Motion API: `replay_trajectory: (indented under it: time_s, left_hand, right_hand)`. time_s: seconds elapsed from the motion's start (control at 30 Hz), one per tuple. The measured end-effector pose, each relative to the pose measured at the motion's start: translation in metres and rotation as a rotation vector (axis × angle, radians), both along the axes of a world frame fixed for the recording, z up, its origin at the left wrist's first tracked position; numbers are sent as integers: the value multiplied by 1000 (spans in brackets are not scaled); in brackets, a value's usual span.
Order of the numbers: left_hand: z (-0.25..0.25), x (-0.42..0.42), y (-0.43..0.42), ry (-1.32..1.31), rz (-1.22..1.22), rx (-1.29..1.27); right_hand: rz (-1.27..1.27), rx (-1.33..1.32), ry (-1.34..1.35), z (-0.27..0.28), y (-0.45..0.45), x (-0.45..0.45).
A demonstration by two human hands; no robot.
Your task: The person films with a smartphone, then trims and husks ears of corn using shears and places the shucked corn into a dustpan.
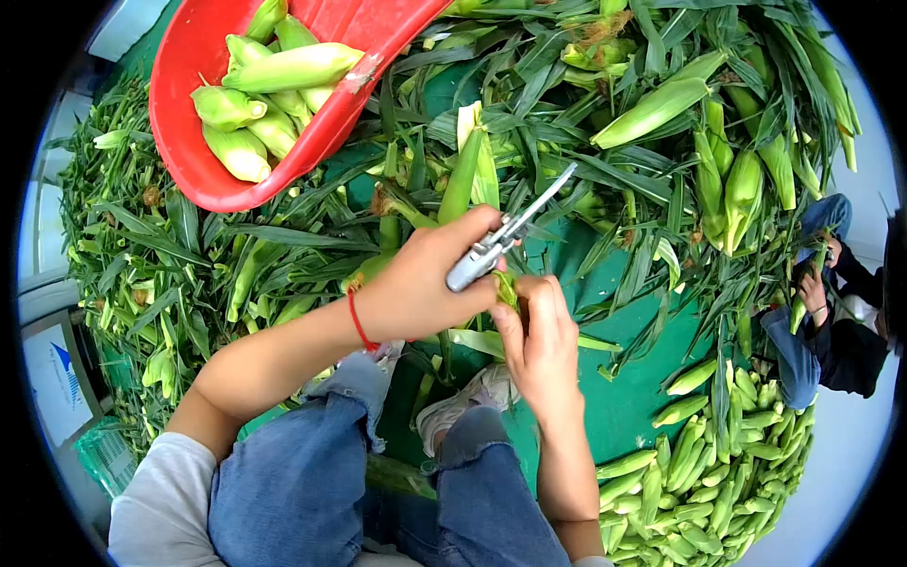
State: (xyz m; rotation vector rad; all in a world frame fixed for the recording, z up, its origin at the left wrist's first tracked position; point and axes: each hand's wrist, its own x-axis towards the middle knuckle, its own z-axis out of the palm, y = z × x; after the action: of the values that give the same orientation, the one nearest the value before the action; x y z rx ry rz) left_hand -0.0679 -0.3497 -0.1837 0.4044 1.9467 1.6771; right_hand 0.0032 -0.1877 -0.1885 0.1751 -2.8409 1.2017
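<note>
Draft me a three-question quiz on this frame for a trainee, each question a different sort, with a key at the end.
1. Multiple choice: what lies in the glossy red plastic scoop-shaped container?
A) Only loose leaves
B) Pale green, husk-covered corn ears
C) Metal tools

2. True or false: the person's left hand holds the silver-grey hand tool with a pointed metal blade.

3. Fill in: another person's black sleeve shows near the ____ edge of the view.

Key: 1. B; 2. True; 3. right.
</note>
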Motion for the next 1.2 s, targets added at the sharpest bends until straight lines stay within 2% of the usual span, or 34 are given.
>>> replay_trajectory:
  time_s: [0.07,0.17,0.27,0.37,0.4,0.5,0.67,0.77,0.8,0.83,0.9,0.93,0.97,1.0,1.03,1.1,1.17,1.2]
  left_hand:
    - [-1,0,-2,-71,-18,26]
    - [-4,4,0,-95,-20,55]
    - [-12,7,3,-416,271,254]
    - [-11,8,1,-737,439,438]
    - [-10,12,0,-749,469,467]
    - [-25,11,-15,-793,471,629]
    - [-24,14,-15,-790,397,740]
    - [-15,22,-8,-538,235,588]
    - [-8,30,1,-358,167,544]
    - [-2,35,9,-172,96,491]
    - [10,29,5,-197,48,395]
    - [19,24,-7,-294,87,416]
    - [34,20,-18,-249,234,436]
    - [45,14,-42,-295,293,403]
    - [66,10,-57,-179,459,468]
    - [77,7,-105,-125,800,720]
    - [88,-11,-159,179,906,845]
    - [85,-17,-195,254,837,1019]
  right_hand:
    - [47,47,-43,10,1,-4]
    - [154,83,40,3,6,-2]
    - [13,-74,162,-4,8,20]
    - [-285,-433,244,-19,4,43]
    - [-413,-597,201,-27,3,55]
    - [-549,-868,230,-38,5,75]
    - [-513,-915,324,-28,0,68]
    - [-173,-287,297,6,-8,47]
    - [-48,-159,192,14,-12,34]
    - [-51,-212,157,18,-12,24]
    - [-46,-304,85,21,1,16]
    - [-84,-634,89,5,9,21]
    - [-91,-735,252,1,13,17]
    - [-177,-707,235,-4,21,20]
    - [-274,-665,218,-9,33,25]
    - [-396,-539,76,-27,58,30]
    - [-474,-385,-2,-52,82,16]
    - [-465,-322,3,-59,91,2]
